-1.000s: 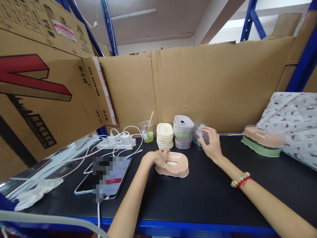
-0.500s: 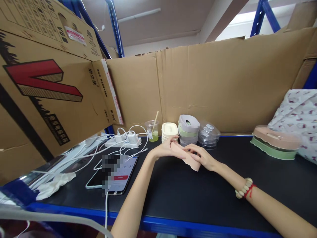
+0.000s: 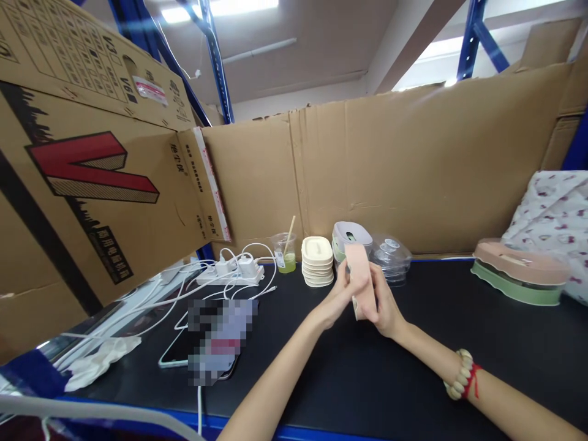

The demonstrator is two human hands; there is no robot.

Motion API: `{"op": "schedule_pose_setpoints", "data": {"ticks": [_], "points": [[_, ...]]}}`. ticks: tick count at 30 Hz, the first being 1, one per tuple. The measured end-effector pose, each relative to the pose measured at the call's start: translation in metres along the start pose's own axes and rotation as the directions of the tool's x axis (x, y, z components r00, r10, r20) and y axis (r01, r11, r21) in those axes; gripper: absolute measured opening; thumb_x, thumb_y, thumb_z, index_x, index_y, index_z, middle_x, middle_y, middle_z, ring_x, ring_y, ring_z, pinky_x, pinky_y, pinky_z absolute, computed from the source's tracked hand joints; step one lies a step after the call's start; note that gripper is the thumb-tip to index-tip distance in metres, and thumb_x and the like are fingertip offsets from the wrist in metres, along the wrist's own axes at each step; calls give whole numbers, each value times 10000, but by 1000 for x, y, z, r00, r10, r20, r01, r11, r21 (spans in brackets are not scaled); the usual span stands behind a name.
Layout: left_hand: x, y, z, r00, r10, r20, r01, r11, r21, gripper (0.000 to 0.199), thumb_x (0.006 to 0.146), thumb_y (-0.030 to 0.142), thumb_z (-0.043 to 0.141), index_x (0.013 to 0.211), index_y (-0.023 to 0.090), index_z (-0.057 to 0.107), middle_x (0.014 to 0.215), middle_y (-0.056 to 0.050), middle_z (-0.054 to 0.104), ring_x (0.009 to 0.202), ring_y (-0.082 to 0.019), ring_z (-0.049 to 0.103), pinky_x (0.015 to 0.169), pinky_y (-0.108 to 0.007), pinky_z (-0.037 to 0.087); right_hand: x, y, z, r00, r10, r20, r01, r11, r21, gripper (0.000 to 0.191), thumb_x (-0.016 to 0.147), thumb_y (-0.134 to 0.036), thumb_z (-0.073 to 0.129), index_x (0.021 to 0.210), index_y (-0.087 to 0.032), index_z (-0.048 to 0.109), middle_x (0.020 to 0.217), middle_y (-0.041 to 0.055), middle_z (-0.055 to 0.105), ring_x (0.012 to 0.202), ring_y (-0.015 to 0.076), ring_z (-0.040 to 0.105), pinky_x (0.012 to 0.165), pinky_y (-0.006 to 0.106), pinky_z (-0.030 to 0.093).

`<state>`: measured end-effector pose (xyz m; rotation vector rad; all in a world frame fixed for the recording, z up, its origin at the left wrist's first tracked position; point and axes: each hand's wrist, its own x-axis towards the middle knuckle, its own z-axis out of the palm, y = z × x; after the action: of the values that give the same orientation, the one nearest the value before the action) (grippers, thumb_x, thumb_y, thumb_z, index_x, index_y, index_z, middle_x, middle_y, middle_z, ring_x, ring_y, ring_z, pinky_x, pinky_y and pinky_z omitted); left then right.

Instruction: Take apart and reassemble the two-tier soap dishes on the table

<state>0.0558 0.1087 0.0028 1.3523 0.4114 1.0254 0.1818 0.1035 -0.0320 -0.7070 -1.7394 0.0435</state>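
Note:
Both of my hands hold a pink plastic container piece (image 3: 359, 263) above the black table, turned up on its edge. It has a curved, wavy rim and a narrow side facing me. My left hand (image 3: 339, 299) grips its left side, with the thumb across the front. My right hand (image 3: 387, 304) has its fingers around the right edge. Just behind the piece stand a stack of cream lidded containers (image 3: 318, 263) and a stack with a lilac top (image 3: 351, 233), which is partly hidden. Clear plastic lids (image 3: 391, 260) are piled to the right of these.
A drink cup with a straw (image 3: 288, 260) stands at the back. On the left are a power strip (image 3: 232, 274) with white cables, phones (image 3: 174, 350) and a crumpled tissue (image 3: 98, 361). Pink and green containers (image 3: 519, 275) lie at right. Cardboard (image 3: 422, 171) walls the back.
The pink container piece has been turned from lying slanted to standing upright, and has come slightly right. My left hand has moved right and down. The camera view has tilted up a little.

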Motion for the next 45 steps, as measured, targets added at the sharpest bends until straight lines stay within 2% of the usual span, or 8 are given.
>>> {"op": "schedule_pose_setpoints", "data": {"ticks": [5, 15, 21, 25, 29, 35, 40, 45], "points": [[-1, 0, 1, 1000, -27, 6, 27, 999, -36, 994, 586, 577, 732, 1349, 178, 233, 1141, -134, 519, 1117, -294, 475, 923, -393, 409, 2, -1, 1, 1000, 4, -28, -4, 1000, 5, 678, 773, -665, 400, 1246, -192, 289, 1173, 168, 436, 1002, 283, 535, 638, 343, 527], [-2, 8, 2, 997, 0, -81, -9, 994, -111, 793, 563, 514, 759, 1213, 184, 447, 1163, -106, 553, 1136, -289, 478, 898, -346, 440, 3, -8, 4, 989, 102, -105, -96, 993, 62, 753, 708, -743, 399, 1219, -196, 314, 1174, 169, 447, 994, 298, 545, 593, 342, 524], [3, 23, -4, 959, -125, -255, 61, 967, -247, 608, 810, 626, 370, 1020, 104, 600, 979, -126, 630, 954, -277, 590, 793, -354, 496, 4, 0, 1, 984, 137, -114, -125, 986, 108, 671, 767, -651, 405, 1253, -209, 267, 1180, 174, 451, 985, 290, 564, 582, 348, 529], [5, 38, -8, 884, -129, -450, -35, 941, -337, 574, 912, 506, 179, 1157, 140, 546, 1046, -74, 625, 974, -221, 592, 778, -298, 501, 5, 2, -12, 999, -41, 10, 43, 981, -191, 687, 665, -523, 573, 1236, -232, 324, 1302, 168, 360, 1131, 332, 473, 606, 362, 529], [5, 44, -12, 831, -93, -548, -80, 955, -285, 579, 928, 473, 131, 1183, 135, 526, 1052, -65, 625, 964, -194, 597, 729, -250, 498, 4, 1, -17, 967, -167, 191, 213, 944, -252, 692, 633, -465, 574, 1247, -252, 339, 1314, 135, 364, 1137, 315, 484, 699, 406, 526], [1, 43, -21, 910, -144, -388, 108, 988, -113, 476, 751, 523, 529, 1021, 135, 591, 875, -62, 643, 761, -193, 614, 577, -237, 472, 4, 6, -15, 974, -151, 169, 194, 941, -276, 673, 634, -469, 584, 1230, -259, 356, 1315, 135, 360, 1082, 309, 525, 612, 376, 535], [-3, 46, -22, 966, -82, -247, 57, 993, -105, 500, 560, 350, 753, 994, 148, 610, 941, -50, 629, 843, -191, 593, 640, -247, 493, 5, 9, -21, 973, -79, 219, 148, 936, -319, 702, 644, -444, 610, 1258, -266, 319, 1333, 146, 332, 1085, 314, 520, 567, 358, 537], [-1, 52, -23, 949, -45, -311, 16, 995, -94, 386, 611, 160, 749, 972, 138, 616, 1015, -60, 625, 857, -178, 609, 639, -234, 528, 9, 4, -16, 994, -110, 10, 105, 911, -400, 705, 643, -448, 635, 1240, -262, 309, 1277, 146, 373, 1081, 300, 517, 547, 352, 542]]}}
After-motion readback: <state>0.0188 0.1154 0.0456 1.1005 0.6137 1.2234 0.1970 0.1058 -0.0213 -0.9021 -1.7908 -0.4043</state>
